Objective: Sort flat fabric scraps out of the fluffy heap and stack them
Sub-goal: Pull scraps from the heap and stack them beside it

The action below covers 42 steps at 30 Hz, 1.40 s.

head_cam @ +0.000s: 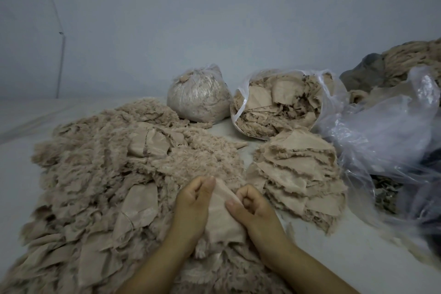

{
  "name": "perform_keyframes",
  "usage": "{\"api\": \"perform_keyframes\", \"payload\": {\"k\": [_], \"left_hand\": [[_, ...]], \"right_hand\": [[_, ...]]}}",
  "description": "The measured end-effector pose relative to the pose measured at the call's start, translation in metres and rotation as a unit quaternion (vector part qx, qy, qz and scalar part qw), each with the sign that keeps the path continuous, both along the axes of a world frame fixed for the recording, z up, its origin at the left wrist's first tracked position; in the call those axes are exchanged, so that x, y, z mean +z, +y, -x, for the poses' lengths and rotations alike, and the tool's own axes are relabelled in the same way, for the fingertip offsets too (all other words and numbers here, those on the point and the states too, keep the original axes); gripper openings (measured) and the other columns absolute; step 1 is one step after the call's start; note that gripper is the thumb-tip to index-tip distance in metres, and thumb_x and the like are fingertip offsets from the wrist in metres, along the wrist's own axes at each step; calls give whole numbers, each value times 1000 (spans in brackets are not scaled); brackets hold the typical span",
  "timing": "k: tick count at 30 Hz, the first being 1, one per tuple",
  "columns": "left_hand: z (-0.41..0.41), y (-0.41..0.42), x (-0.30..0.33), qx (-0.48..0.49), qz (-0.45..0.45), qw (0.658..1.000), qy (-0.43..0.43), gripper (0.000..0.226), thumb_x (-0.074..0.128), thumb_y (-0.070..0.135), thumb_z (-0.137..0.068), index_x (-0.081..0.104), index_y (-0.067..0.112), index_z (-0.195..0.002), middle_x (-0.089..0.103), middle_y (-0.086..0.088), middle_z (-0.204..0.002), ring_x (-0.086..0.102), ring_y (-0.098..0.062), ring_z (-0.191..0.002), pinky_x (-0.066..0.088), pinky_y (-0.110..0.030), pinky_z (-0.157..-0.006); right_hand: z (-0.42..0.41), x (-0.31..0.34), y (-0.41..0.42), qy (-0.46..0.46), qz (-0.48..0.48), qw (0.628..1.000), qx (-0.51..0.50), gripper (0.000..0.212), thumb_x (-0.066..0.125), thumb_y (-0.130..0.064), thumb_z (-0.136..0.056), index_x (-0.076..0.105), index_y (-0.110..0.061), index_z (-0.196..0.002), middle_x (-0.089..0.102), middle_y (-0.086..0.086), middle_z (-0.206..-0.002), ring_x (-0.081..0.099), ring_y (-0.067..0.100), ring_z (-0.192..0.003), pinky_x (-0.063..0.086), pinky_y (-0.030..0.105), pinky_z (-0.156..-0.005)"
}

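Fluffy heap spreads over left & centre of worktop. Scrap stack just right of it. Behind: tied bag at centre, open bag of scraps to its right. Loose plastic bag far right, w/ another pile behind it.

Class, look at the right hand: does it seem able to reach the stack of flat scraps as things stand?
Probably yes. The stack of flat scraps lies just beside the right hand with nothing between them, though that hand now grips a scrap together with the left hand.
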<state>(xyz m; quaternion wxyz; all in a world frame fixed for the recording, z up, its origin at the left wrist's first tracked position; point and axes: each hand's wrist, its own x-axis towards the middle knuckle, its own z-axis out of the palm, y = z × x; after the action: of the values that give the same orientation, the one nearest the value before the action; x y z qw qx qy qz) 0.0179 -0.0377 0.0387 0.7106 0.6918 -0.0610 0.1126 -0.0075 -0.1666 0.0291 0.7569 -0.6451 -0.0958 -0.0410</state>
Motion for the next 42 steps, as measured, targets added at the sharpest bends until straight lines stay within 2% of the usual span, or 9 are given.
{"api": "perform_keyframes", "payload": {"k": [5, 9, 15, 20, 24, 27, 30, 37, 42], "left_hand": [[-7, 10, -1, 68, -68, 995, -17, 38, 41, 27, -99, 58, 2, -77, 55, -7, -66, 50, -14, -59, 42, -24, -53], [-11, 11, -2, 90, -155, 983, -44, 35, 39, 25, -100, 57, 13, -73, 54, 1, -62, 45, -1, -50, 36, -15, -47], [-20, 21, 20, 2, -6, 1000, -4, 25, 42, 15, -99, 52, 3, -79, 52, 1, -45, 42, -8, -34, 35, -19, -34], [-21, 49, 37, -30, -174, 983, -60, 20, 50, 15, -96, 60, 11, -80, 59, 8, -56, 53, -2, -46, 43, -14, -45], [-11, 94, 28, -17, -481, 835, -266, 25, 48, 32, -96, 69, 19, -93, 68, 9, -88, 57, -2, -79, 45, -16, -69], [-1, 120, 1, -21, -542, 766, -346, 45, 34, 37, -99, 68, 9, -91, 67, -6, -85, 53, -16, -78, 44, -29, -69], [-1, 122, -22, -20, -549, 767, -331, 53, 29, 38, -100, 68, 6, -85, 66, -8, -79, 49, -14, -75, 39, -23, -66], [-46, 109, -26, -3, -491, 815, -308, 57, 30, 38, -99, 63, -3, -78, 61, -17, -73, 45, -22, -70, 34, -31, -63], [-61, 107, -31, 13, -454, 838, -301, 35, 41, 20, -94, 61, -2, -76, 58, -17, -70, 39, -18, -67, 32, -30, -60]], "right_hand": [[-3, 1, -2, 12, -74, 994, -85, 17, 68, -5, -83, 54, -9, -75, 42, -9, -49, 35, 3, -45, 32, 15, -43], [-6, 10, -11, -39, 18, 987, -152, 15, 69, -6, -83, 65, -15, -72, 62, -9, -63, 54, 1, -59, 43, 12, -55], [-55, 82, -72, -70, 51, 954, -286, 7, 64, -22, -90, 71, -22, -92, 69, -12, -70, 59, -1, -54, 51, 19, -52], [-79, 95, -119, -6, 395, 836, -380, 26, 56, -28, -91, 66, -23, -114, 57, 13, -123, 44, 29, -120, 33, 34, -94], [-35, 39, -63, -125, 314, 914, -223, 8, 59, -27, -91, 66, -26, -95, 65, -3, -104, 60, 11, -97, 48, 29, -85], [1, -6, -22, -152, 373, 915, -23, 16, 61, -42, -90, 63, -34, -103, 59, -16, -106, 54, -4, -99, 45, 17, -85], [2, -27, -8, -179, 506, 840, 74, 45, 59, -51, -88, 53, -30, -128, 46, -12, -122, 38, 2, -115, 30, 10, -93], [-4, -12, -10, -258, 435, 856, -103, 27, 61, -40, -89, 71, -19, -102, 57, -6, -99, 48, 10, -100, 39, 23, -87], [6, -13, 10, -259, 511, 815, 87, 46, 63, -63, -77, 69, -32, -111, 50, -12, -110, 38, 7, -107, 32, 23, -94]]}}
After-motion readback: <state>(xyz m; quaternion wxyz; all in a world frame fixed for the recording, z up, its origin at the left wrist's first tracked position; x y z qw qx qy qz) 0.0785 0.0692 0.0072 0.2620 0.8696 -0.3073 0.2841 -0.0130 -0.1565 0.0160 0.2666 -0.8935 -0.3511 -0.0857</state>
